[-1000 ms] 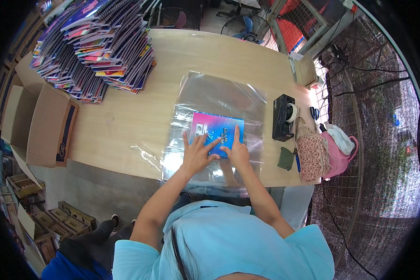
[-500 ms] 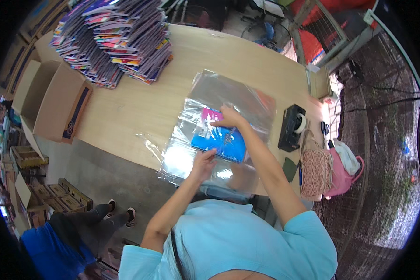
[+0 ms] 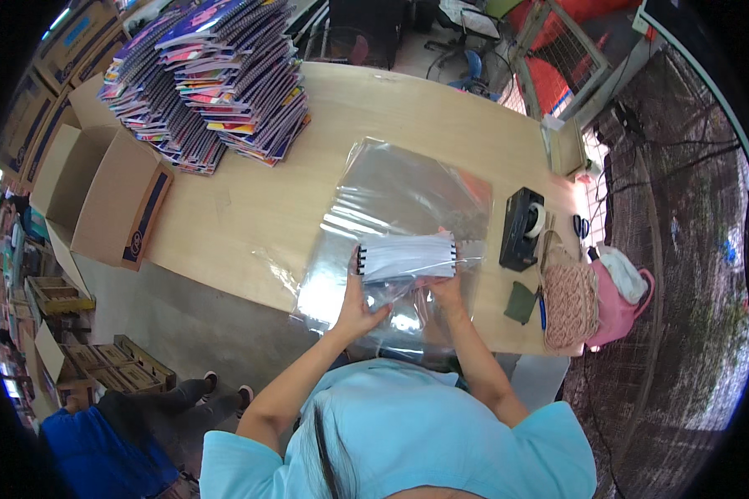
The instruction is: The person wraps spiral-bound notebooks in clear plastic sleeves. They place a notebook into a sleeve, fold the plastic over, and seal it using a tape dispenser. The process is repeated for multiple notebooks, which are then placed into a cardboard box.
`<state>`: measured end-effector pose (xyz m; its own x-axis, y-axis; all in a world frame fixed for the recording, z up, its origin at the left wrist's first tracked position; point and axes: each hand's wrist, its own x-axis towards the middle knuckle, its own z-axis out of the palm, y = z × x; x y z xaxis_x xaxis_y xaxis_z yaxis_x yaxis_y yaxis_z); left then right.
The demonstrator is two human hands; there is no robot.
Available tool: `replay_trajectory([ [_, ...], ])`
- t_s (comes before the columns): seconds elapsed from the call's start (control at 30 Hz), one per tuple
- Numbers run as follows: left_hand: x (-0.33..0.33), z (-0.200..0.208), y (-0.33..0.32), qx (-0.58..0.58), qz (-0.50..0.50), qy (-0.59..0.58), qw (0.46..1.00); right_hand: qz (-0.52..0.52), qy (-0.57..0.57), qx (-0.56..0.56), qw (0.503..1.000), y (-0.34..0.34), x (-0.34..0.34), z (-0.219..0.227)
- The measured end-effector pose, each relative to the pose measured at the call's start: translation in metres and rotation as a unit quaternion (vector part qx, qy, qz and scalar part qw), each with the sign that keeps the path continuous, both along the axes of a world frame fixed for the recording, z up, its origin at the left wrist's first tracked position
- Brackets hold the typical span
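A bundle of spiral notebooks [image 3: 408, 256] is held between my two hands, its white page edges facing up and black coils showing at both ends. My left hand [image 3: 358, 308] grips the left end, fingers partly hidden behind it. At the right end my right hand [image 3: 445, 291] closes on the bundle's near corner, with some clear plastic by its fingers. Underneath lies a pile of clear plastic sheets or bags [image 3: 399, 183], glossy and creased. Whether plastic surrounds the bundle, I cannot tell.
Tall stacks of spiral notebooks [image 3: 233, 83] stand at the table's far left, beside an open cardboard box [image 3: 112, 195]. On the right are a black tape dispenser [image 3: 520, 233], scissors [image 3: 580, 225], a woven bag [image 3: 569, 303] and a pink bag [image 3: 620, 309]. A person in blue [image 3: 100, 449] is at lower left.
The notebooks lay with a blue cover upward; now they are turned so the page edges face up. My right hand has drawn back toward me, and both hands now hold the ends.
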<state>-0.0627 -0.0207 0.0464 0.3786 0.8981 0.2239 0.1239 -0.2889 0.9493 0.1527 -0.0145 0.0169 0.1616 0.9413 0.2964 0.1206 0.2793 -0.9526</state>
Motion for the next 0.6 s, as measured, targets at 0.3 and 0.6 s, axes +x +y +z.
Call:
replay_trajectory([
  [0.3,0.033,0.021,-0.006,0.107,0.233,-0.109,0.961,-0.03,-0.526,0.169,0.833,-0.031,-0.031,0.189],
  [0.6,-0.01,0.063,0.009,0.299,0.055,0.184,0.935,-0.1,-0.521,0.042,0.847,0.014,0.014,0.205],
])
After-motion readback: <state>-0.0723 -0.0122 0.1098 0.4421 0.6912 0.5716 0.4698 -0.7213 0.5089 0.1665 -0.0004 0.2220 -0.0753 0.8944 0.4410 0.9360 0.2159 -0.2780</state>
